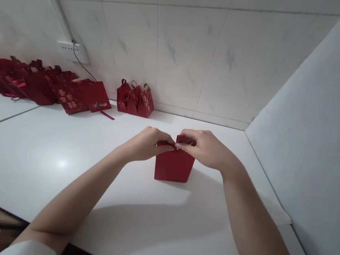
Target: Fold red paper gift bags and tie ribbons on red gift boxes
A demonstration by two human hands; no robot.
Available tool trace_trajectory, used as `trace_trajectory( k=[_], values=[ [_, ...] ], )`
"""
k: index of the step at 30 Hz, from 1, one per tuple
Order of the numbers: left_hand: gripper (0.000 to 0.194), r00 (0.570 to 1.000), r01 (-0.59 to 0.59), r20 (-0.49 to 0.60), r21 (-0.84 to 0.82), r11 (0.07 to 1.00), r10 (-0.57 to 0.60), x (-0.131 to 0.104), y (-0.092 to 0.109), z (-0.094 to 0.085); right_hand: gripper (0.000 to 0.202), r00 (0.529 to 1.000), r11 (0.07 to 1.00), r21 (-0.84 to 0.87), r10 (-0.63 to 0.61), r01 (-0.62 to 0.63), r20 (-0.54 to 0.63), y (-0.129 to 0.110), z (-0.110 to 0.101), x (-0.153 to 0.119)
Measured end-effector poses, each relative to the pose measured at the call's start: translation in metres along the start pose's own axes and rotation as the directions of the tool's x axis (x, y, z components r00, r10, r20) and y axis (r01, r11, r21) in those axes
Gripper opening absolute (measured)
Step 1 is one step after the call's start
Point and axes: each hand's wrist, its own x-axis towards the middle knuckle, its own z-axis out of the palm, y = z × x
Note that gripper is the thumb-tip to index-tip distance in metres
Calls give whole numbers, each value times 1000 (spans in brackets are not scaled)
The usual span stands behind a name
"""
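So I've got this little red paper box standing upright on the white surface, about in the middle, plain side facing me, its top flaps folded in toward each other. My left hand and right hand are both up at its top edge, each grip pinched tight on a flap, fingertips nearly meeting over the middle. Further back, by the tiled wall, sit a few finished boxes, and a pile of flat red ones lies off to the left.
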Motion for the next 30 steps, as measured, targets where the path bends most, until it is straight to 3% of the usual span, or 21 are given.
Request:
trace_trajectory(
  k=[13,30],
  values=[
    [20,998,-42,37,-38,998,43,-1,2,-3,16,995,1000,-23,-13,15,99,1,-12,-4],
    [24,996,-58,67,-47,997,61,-1,0,-3,20,992,998,-32,-50,54,116,3,-19,-8]
  ],
)
